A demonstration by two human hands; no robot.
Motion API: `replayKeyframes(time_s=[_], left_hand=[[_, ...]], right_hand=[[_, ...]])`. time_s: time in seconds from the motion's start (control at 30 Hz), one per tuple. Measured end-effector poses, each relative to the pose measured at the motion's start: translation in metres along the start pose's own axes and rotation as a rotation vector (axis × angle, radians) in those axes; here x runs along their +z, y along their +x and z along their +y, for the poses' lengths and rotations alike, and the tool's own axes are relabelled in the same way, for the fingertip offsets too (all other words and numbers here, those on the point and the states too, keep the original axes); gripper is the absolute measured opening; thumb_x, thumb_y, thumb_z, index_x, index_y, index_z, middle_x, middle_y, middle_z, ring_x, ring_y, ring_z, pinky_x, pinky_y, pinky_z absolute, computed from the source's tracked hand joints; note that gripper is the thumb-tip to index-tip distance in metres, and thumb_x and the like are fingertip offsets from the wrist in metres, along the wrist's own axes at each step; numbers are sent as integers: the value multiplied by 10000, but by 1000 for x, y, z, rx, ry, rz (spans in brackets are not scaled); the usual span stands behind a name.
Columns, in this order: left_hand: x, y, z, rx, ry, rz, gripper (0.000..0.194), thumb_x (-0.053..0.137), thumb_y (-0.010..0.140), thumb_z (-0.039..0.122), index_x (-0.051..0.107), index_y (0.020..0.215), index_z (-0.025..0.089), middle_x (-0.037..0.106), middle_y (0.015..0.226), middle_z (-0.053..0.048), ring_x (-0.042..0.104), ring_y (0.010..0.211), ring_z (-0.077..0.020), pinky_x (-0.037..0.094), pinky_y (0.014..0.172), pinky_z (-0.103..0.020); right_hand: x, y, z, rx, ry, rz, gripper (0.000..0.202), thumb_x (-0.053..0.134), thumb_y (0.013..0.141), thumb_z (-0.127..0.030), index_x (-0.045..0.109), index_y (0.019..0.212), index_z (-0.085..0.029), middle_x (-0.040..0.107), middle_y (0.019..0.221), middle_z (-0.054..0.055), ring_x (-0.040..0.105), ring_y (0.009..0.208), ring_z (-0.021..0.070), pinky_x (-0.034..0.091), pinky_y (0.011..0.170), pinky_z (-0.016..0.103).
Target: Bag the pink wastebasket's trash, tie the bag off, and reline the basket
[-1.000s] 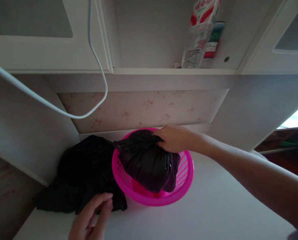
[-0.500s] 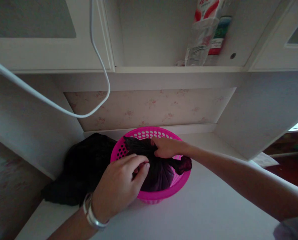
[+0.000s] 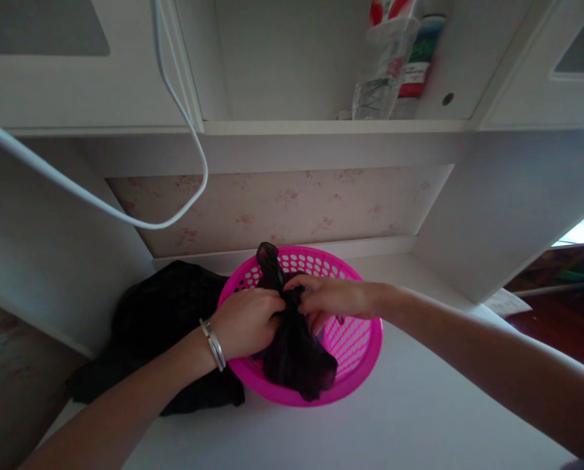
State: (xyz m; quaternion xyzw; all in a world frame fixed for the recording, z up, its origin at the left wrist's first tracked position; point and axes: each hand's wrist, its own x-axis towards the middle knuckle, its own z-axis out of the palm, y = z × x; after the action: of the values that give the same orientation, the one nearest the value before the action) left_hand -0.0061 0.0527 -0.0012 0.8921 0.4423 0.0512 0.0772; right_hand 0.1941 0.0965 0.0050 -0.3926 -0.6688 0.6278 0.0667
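A black plastic bag [image 3: 299,362] lies bunched inside a pink perforated basket [image 3: 365,372] on the white surface. My left hand [image 3: 253,320], with a silver bangle at the wrist, is closed on the bag's gathered neck from the left. From the right, my right hand [image 3: 328,300] pinches the same gathered part, its fingers close to the left ones. One twisted end of the bag sticks up toward the back rim, and a loose flap spreads toward the front rim. The fingertips of both hands are partly hidden in the dark plastic.
Left of the basket lies a larger black bag [image 3: 169,313], partly behind my left forearm. A white cable [image 3: 125,219] loops down at the upper left. On the shelf above stand a clear plastic container [image 3: 380,72] and a red-and-green bottle [image 3: 419,59].
My left hand has moved in from the basket's front left onto the bag's neck. The bag's ends have swung from left and right to back and front. The view has shifted slightly.
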Motion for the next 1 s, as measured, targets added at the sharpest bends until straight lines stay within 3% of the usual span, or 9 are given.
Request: replayKeyframes(time_s=[0.1, 0.23, 0.37, 0.5, 0.63, 0.73, 0.83, 1.0], left_hand=[[-3, -2, -5, 11, -94, 6, 217, 519, 882, 135, 703, 789, 202, 756, 903, -53, 701, 903, -226, 494, 822, -328], [-3, -1, -8, 1, -206, 64, 205, 526, 876, 124, 700, 794, 196, 757, 923, -51, 686, 936, -214, 473, 869, -322], [-6, 0, -8, 14, -300, 65, 229, 507, 832, 70, 654, 707, 194, 735, 871, -38, 667, 898, -199, 467, 831, -306], [-8, -2, -11, 44, -347, 68, 277, 453, 774, 14, 598, 626, 197, 704, 800, -27, 645, 835, -184, 460, 801, -304], [-4, -4, -18, 53, -373, 31, 288, 416, 699, -12, 583, 592, 196, 677, 732, -17, 635, 769, -166, 456, 759, -291], [-1, -5, -21, 46, -372, -7, 261, 411, 626, -16, 552, 552, 191, 648, 666, -14, 629, 716, -160, 449, 716, -283], [-1, -7, -22, 22, -241, -11, 239, 421, 587, -12, 537, 531, 189, 652, 651, -29, 634, 705, -173, 456, 718, -299], [-3, -10, -19, -40, -76, -1, 243, 427, 593, -2, 557, 524, 191, 683, 655, -74, 648, 714, -226, 454, 720, -372]], right_hand=[[-11, -3, 9, -42, -259, 87, 475, 452, 844, -82, 454, 1307, -188, 668, 857, 22, 672, 692, 153, 554, 633, 264], [-16, -5, 16, -357, -782, 181, 275, 533, 856, -128, 640, 1106, -162, 684, 1080, 100, 649, 976, 216, 523, 884, 335], [-12, -2, 19, -506, -922, 235, 200, 540, 923, -206, 674, 1061, -148, 636, 1135, 129, 601, 1065, 229, 486, 961, 363], [-17, 2, 20, -579, -1026, 204, 188, 492, 896, -109, 670, 854, -149, 643, 1039, 108, 594, 1020, 199, 469, 954, 325], [-25, -3, 12, -543, -1079, 212, 151, 506, 815, -93, 640, 786, -157, 659, 964, 92, 601, 924, 198, 474, 884, 330], [-29, -14, 0, -472, -991, 168, 155, 505, 776, -97, 638, 739, -168, 682, 877, 63, 616, 848, 190, 476, 822, 312], [-31, -24, -5, -462, -853, 96, 175, 502, 737, -78, 642, 702, -177, 723, 945, 62, 646, 894, 185, 480, 838, 292], [-40, -34, 3, -350, -877, 186, 205, 509, 700, -51, 650, 644, -189, 751, 1023, 54, 673, 890, 184, 485, 810, 282]])
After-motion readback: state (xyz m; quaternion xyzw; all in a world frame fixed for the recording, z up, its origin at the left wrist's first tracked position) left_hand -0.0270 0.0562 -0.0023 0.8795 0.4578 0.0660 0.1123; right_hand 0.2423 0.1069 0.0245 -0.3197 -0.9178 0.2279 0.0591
